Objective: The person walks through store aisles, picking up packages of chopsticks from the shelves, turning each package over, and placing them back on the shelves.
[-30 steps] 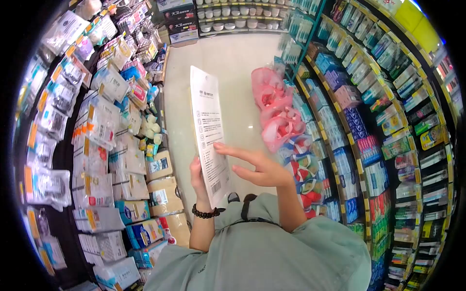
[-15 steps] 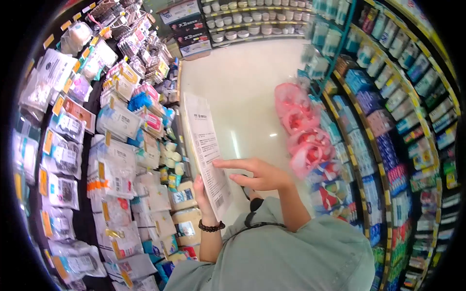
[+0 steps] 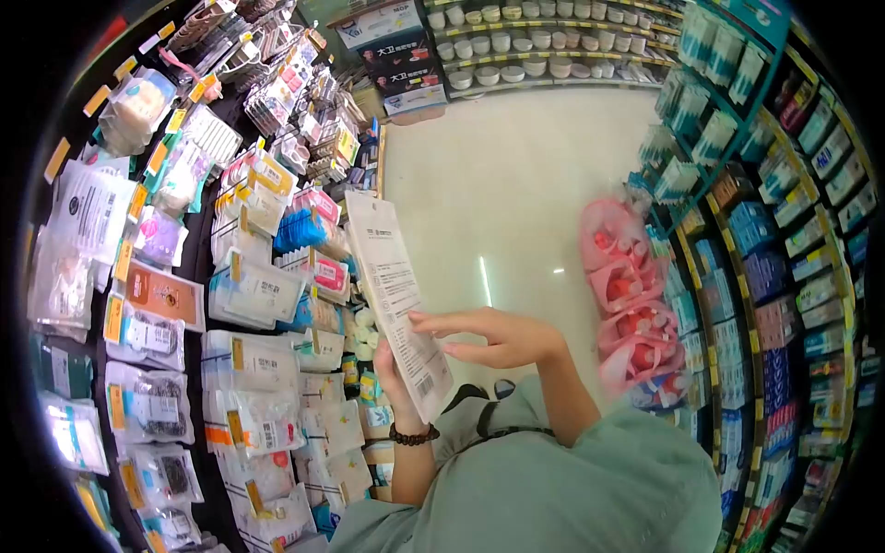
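Observation:
A flat white package [image 3: 389,273] with printed text and a barcode on its face stands tilted in front of my body. My left hand [image 3: 392,376], with a dark bead bracelet at the wrist, grips its lower left edge; some of those fingers are hidden behind it. From the right, my right hand [image 3: 507,337] reaches across with its fingers stretched out. Its index fingertip lies at the printed text; whether it touches the surface I cannot tell. Nothing is held in this hand.
Hanging packs [image 3: 253,286] crowd the rack on my left. Pink bags [image 3: 631,286] stand on the floor by the right-hand shelves, near a teal wire rack [image 3: 728,120]. Bowls [image 3: 512,74] line shelves at the back, beside stacked mop boxes [image 3: 396,60].
The view has shifted, so the shelves and pink bags sit further right and the pink bags lower. My left hand keeps its grip on the package, and my right index finger stays at the text.

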The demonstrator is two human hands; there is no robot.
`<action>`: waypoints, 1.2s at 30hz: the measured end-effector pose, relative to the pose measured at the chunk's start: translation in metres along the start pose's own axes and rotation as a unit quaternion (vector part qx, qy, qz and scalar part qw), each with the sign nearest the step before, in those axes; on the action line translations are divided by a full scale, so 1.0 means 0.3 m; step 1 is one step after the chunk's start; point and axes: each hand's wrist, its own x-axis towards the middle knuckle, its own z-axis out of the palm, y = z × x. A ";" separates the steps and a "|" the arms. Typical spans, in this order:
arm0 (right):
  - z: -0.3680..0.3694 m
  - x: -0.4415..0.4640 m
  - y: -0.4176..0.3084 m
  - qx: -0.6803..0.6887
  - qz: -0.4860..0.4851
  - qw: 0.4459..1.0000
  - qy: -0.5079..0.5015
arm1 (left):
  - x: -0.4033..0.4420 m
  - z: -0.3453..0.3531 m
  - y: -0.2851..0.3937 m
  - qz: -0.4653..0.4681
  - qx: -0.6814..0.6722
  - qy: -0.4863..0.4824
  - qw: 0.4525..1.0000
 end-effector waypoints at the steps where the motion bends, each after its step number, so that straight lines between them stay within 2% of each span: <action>1: -0.022 0.033 0.028 -0.013 -0.001 1.000 0.015 | 0.055 -0.005 -0.006 0.000 -0.012 0.008 1.000; 3: -0.082 0.091 0.071 -0.041 -0.004 0.998 0.048 | 0.170 0.018 -0.032 -0.003 -0.034 0.022 0.999; 6: -0.203 0.185 0.119 0.012 0.077 0.997 0.014 | 0.341 0.040 -0.034 -0.023 -0.061 0.042 0.997; 8: -0.260 0.258 0.183 -0.009 0.055 0.998 0.021 | 0.464 0.008 -0.052 -0.004 -0.053 0.018 0.998; 12: -0.426 0.453 0.290 -0.028 0.049 0.997 0.045 | 0.770 0.054 -0.031 0.013 -0.101 0.065 0.993; 15: -0.573 0.625 0.353 -0.033 0.041 0.997 0.063 | 1.015 0.041 -0.008 0.015 -0.064 0.028 0.997; 19: -0.794 0.875 0.382 -0.013 0.062 0.997 0.051 | 1.298 0.096 0.100 0.019 -0.106 -0.022 0.994; 20: -0.839 0.926 0.402 -0.033 0.047 0.997 0.043 | 1.369 0.131 0.101 0.055 -0.120 0.035 0.991; 24: -0.986 1.070 0.481 -0.026 0.040 0.996 0.076 | 1.608 0.101 0.131 0.072 -0.027 -0.019 0.997; 33: -1.322 1.312 0.646 -0.038 0.067 0.995 0.068 | 2.068 0.115 0.087 0.053 -0.001 -0.006 0.999; 36: -1.469 1.406 0.669 -0.008 0.139 0.989 0.050 | 2.239 0.132 0.048 0.058 -0.009 0.021 0.998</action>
